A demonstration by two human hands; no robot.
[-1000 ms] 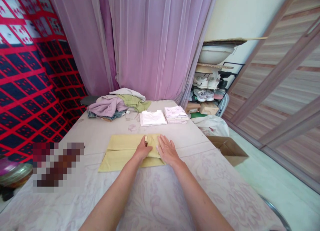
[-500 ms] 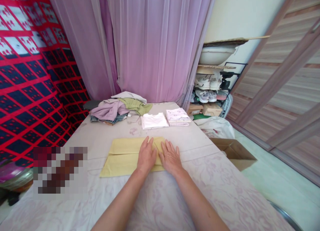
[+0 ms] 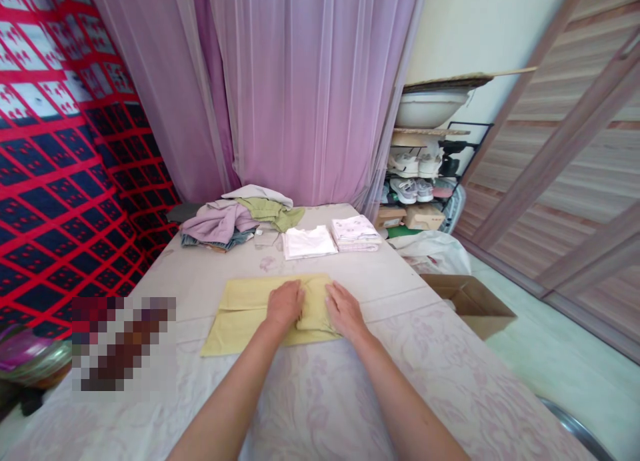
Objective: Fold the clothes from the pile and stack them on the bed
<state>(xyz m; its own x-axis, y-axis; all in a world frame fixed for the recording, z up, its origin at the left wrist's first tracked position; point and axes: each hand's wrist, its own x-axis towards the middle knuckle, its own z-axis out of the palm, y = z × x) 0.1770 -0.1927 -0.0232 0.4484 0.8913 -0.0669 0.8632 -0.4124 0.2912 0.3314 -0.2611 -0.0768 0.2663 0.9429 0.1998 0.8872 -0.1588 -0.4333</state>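
A folded yellow garment (image 3: 240, 314) lies flat on the pale patterned bed cover (image 3: 320, 408) in front of me. My left hand (image 3: 285, 304) rests on its right half with the fingers curled into the cloth. My right hand (image 3: 344, 310) presses on the garment's right end, where the fabric bunches up between the two hands. Both forearms reach in from the bottom edge.
At the far end lie a heap of unfolded clothes (image 3: 235, 216), a folded white garment (image 3: 309, 241) and a folded floral one (image 3: 355, 232). A cardboard box (image 3: 470, 301) and a shoe rack (image 3: 425, 174) stand to the right. Pink curtains (image 3: 310, 88) hang behind. A blurred patch sits at left.
Both hands went from lying flat and spread on the yellow garment to curling their fingers into its right end, which now bunches between them. The view shifted slightly.
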